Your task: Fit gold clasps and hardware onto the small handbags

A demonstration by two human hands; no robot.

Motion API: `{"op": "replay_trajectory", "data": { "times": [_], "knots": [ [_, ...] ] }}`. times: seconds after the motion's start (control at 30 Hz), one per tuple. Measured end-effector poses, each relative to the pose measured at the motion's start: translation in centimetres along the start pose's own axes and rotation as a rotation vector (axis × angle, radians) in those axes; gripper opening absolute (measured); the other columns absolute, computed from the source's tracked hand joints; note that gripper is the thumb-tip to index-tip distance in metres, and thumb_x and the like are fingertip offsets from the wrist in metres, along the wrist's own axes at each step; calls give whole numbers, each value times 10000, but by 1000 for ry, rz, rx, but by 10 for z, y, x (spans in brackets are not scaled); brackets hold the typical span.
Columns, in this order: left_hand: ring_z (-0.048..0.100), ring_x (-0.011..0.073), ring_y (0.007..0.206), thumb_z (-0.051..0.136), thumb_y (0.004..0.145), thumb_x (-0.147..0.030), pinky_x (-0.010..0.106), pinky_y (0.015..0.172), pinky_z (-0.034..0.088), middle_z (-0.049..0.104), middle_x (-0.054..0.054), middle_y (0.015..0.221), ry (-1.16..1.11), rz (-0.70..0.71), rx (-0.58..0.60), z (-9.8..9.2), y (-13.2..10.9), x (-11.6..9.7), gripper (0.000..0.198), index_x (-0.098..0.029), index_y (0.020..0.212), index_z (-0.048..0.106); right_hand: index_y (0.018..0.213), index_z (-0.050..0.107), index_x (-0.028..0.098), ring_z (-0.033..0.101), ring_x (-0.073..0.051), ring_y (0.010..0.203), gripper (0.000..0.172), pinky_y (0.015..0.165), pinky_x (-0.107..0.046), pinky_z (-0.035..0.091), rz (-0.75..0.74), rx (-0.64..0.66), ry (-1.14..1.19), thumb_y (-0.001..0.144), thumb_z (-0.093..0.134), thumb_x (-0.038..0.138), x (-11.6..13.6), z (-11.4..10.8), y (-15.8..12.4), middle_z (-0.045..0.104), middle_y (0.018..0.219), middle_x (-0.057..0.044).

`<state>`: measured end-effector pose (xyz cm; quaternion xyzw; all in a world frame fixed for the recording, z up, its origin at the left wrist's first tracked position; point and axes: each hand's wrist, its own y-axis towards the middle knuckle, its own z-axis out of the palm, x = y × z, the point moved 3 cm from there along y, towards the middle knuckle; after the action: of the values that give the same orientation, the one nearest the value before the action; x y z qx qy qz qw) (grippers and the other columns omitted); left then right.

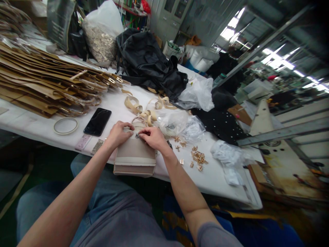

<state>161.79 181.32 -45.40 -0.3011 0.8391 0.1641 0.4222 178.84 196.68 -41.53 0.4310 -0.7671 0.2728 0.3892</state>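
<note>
A beige bag-like item (135, 152) lies at the table's front edge, its pale band and lower edge facing me. My left hand (120, 133) rests on its far left part, fingers bent over the surface. From the right, my right hand (153, 137) pinches at a small dark metallic piece (137, 136) on the item's far part; whether the piece is held or only touched is too small to tell. A braided loop (138, 120) shows just beyond my fingers. Small gold metal fittings (198, 156) are scattered to the right of my right hand.
A black phone (97, 121) and a tape roll (65, 126) lie at left, before stacked brown pieces (46, 82). Curled beige strips (133, 105), plastic bags (180, 123) and a black backpack (149, 61) sit beyond my hands. A metal bar (282, 133) crosses at right.
</note>
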Motion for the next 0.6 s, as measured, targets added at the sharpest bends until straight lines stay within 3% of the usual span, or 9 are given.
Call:
{"op": "replay_trajectory", "data": {
  "times": [0.2,0.6],
  "knots": [
    [709,353,1265,778,855,-349,481,1228,532,726,93,1232,-8,2,2,0,0,0,313,-303,1137,907,1034,924,250,797,-223,933,143,916,-346,603,-129,-70,-132,967,806,204,9,-1,-3,890,989,-28],
    [708,344,1275,773,844,-368,471,1231,531,734,87,1246,2,2,1,3,3,2,322,-316,1131,909,1090,873,246,736,-226,985,216,923,-338,582,-278,-186,-248,1040,702,124,12,7,-20,810,1093,-61]
  ]
}}
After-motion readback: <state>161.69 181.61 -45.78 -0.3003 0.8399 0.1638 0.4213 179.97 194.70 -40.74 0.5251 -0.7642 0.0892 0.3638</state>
